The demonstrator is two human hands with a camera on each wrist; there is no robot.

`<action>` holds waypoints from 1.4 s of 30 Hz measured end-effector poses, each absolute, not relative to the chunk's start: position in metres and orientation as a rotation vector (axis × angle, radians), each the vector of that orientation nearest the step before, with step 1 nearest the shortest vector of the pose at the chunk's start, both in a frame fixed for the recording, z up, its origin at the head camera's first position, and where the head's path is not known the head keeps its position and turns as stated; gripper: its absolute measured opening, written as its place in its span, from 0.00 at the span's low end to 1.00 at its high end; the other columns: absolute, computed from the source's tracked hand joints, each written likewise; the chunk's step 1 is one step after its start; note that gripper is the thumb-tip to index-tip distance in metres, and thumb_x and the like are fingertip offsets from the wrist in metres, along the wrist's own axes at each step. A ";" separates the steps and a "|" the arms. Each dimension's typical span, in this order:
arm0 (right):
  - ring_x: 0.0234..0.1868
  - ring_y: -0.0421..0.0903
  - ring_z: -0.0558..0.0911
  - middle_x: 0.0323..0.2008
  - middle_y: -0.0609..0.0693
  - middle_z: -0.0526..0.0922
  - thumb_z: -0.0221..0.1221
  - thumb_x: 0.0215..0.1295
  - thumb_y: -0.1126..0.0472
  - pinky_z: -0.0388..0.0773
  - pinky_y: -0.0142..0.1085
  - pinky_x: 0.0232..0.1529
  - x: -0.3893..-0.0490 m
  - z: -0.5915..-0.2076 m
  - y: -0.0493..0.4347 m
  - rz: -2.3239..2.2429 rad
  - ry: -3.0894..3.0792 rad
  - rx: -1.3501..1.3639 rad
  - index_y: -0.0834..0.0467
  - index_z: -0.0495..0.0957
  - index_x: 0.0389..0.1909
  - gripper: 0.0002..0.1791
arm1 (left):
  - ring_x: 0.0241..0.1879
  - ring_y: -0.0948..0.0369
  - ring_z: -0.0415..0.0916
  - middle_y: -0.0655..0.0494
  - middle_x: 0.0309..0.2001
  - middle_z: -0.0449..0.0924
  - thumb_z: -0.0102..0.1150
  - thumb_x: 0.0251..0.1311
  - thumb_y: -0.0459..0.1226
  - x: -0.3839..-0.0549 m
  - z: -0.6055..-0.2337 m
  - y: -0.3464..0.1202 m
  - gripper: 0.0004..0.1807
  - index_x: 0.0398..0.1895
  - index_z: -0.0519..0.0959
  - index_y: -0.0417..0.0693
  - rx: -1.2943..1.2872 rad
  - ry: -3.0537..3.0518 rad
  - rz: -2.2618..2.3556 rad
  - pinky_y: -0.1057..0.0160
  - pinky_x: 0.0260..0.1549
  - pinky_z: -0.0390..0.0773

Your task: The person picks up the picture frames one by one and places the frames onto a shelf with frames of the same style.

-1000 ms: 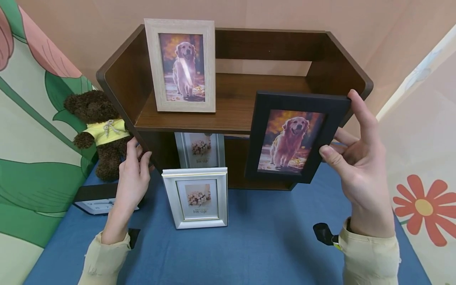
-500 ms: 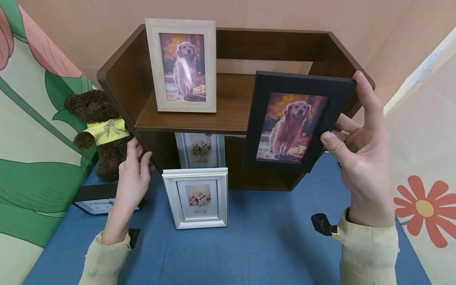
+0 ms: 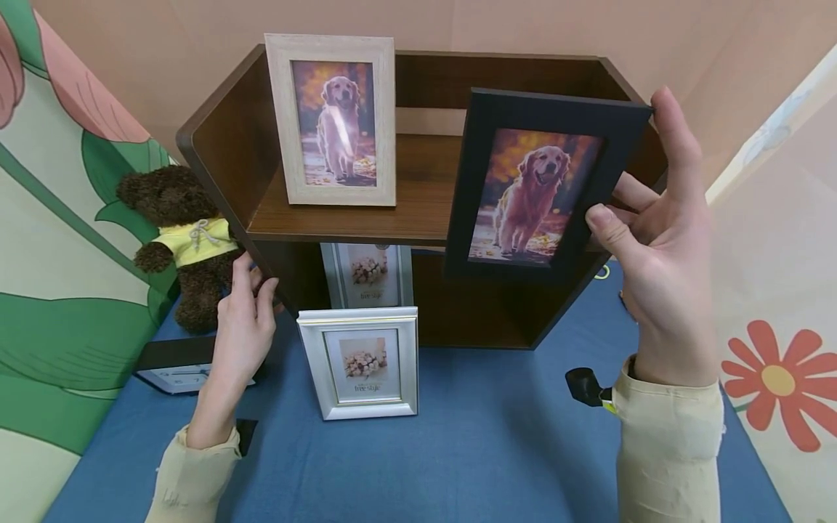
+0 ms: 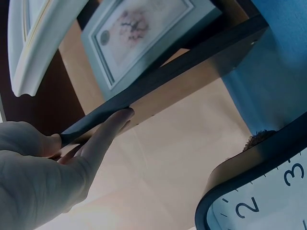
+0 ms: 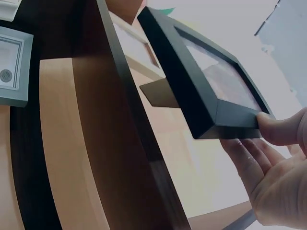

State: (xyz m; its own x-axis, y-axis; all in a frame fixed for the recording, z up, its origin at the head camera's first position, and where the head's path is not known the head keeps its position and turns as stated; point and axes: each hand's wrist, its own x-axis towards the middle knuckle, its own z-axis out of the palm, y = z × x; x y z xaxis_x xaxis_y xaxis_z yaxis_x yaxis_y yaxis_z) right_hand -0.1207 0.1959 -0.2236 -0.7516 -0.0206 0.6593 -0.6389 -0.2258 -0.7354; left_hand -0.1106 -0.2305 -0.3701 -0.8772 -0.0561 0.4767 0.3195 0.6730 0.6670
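Observation:
My right hand [image 3: 667, 225] grips a black photo frame [image 3: 556, 109] by its right edge, thumb on the front and a finger at the top corner. The frame holds a dog picture and overlaps the right part of the brown wooden shelf [image 3: 425, 225]. In the right wrist view its easel leg [image 5: 160, 93] sticks out behind. My left hand [image 3: 245, 319] pinches the left side panel [image 4: 168, 74] of the shelf between thumb and fingers. A whitewashed photo frame [image 3: 277, 123] stands on the upper board at left.
A silver photo frame [image 3: 405, 363] stands on the blue cloth [image 3: 471, 450] before the shelf. Behind it, a grey-blue photo frame [image 3: 332, 276] is in the lower compartment. On the left are a brown teddy bear [image 3: 196, 240] and a black-rimmed clock [image 3: 173, 356].
My right hand has raised the black photo frame from the lower front edge of the shelf to in front of the upper compartment. The left hand has stayed on the side panel.

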 end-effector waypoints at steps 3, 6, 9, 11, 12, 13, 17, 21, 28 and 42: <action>0.64 0.59 0.83 0.82 0.53 0.57 0.56 0.68 0.82 0.88 0.39 0.53 -0.124 -0.220 0.194 2.004 -1.657 0.757 0.54 0.61 0.84 0.45 | 0.45 0.36 0.87 0.31 0.66 0.78 0.45 0.84 0.28 -0.111 -0.370 -0.230 0.26 0.81 0.57 0.41 -0.203 -2.425 -1.085 0.37 0.38 0.86; 0.66 0.59 0.81 0.81 0.51 0.58 0.57 0.69 0.80 0.87 0.38 0.55 -0.128 -0.218 0.191 1.989 -1.679 0.737 0.54 0.62 0.84 0.44 | 0.45 0.36 0.87 0.31 0.66 0.78 0.45 0.84 0.28 -0.110 -0.370 -0.230 0.27 0.81 0.57 0.41 -0.201 -2.425 -1.081 0.38 0.38 0.85; 0.67 0.59 0.80 0.81 0.49 0.59 0.57 0.70 0.79 0.87 0.38 0.55 -0.132 -0.217 0.189 1.983 -1.695 0.712 0.53 0.62 0.84 0.43 | 0.46 0.36 0.87 0.32 0.67 0.78 0.46 0.84 0.28 -0.110 -0.371 -0.230 0.27 0.81 0.58 0.41 -0.203 -2.420 -1.076 0.41 0.38 0.86; 0.67 0.60 0.80 0.81 0.48 0.60 0.56 0.71 0.79 0.87 0.39 0.54 -0.135 -0.215 0.188 2.015 -1.687 0.680 0.51 0.62 0.84 0.43 | 0.47 0.36 0.87 0.32 0.67 0.78 0.46 0.83 0.27 -0.109 -0.371 -0.231 0.27 0.81 0.58 0.41 -0.204 -2.415 -1.073 0.43 0.38 0.86; 0.67 0.60 0.80 0.80 0.48 0.60 0.56 0.71 0.80 0.88 0.38 0.54 -0.137 -0.214 0.187 2.023 -1.685 0.663 0.50 0.62 0.84 0.44 | 0.47 0.36 0.87 0.32 0.67 0.78 0.46 0.83 0.27 -0.109 -0.371 -0.231 0.27 0.81 0.59 0.41 -0.200 -2.413 -1.069 0.47 0.38 0.87; 0.67 0.60 0.80 0.80 0.48 0.60 0.56 0.70 0.80 0.88 0.38 0.53 -0.138 -0.213 0.187 2.028 -1.683 0.648 0.50 0.62 0.84 0.44 | 0.48 0.36 0.87 0.32 0.67 0.78 0.46 0.83 0.27 -0.109 -0.371 -0.231 0.27 0.81 0.59 0.41 -0.198 -2.411 -1.067 0.48 0.38 0.87; 0.67 0.59 0.80 0.79 0.48 0.62 0.56 0.70 0.80 0.87 0.37 0.53 -0.144 -0.210 0.185 2.004 -1.689 0.631 0.50 0.63 0.84 0.44 | 0.49 0.35 0.86 0.30 0.67 0.77 0.47 0.83 0.27 -0.109 -0.370 -0.231 0.27 0.81 0.58 0.40 -0.190 -2.414 -1.068 0.45 0.39 0.87; 0.68 0.58 0.80 0.79 0.47 0.61 0.56 0.70 0.81 0.87 0.35 0.52 -0.146 -0.208 0.183 2.005 -1.693 0.619 0.51 0.62 0.84 0.44 | 0.50 0.34 0.86 0.30 0.68 0.76 0.46 0.83 0.27 -0.109 -0.370 -0.231 0.27 0.81 0.58 0.40 -0.189 -2.417 -1.079 0.37 0.39 0.85; 0.70 0.58 0.78 0.80 0.42 0.61 0.55 0.72 0.81 0.84 0.34 0.48 -0.149 -0.206 0.179 1.972 -1.734 0.621 0.49 0.62 0.84 0.44 | 0.50 0.34 0.86 0.30 0.68 0.76 0.46 0.83 0.27 -0.109 -0.371 -0.231 0.28 0.81 0.57 0.42 -0.191 -2.419 -1.086 0.39 0.40 0.84; 0.67 0.56 0.80 0.79 0.41 0.63 0.55 0.73 0.79 0.84 0.35 0.47 -0.166 -0.206 0.174 1.921 -1.786 0.620 0.49 0.60 0.85 0.44 | 0.51 0.34 0.85 0.30 0.69 0.76 0.45 0.84 0.27 -0.109 -0.370 -0.229 0.28 0.81 0.57 0.42 -0.194 -2.421 -1.097 0.38 0.39 0.85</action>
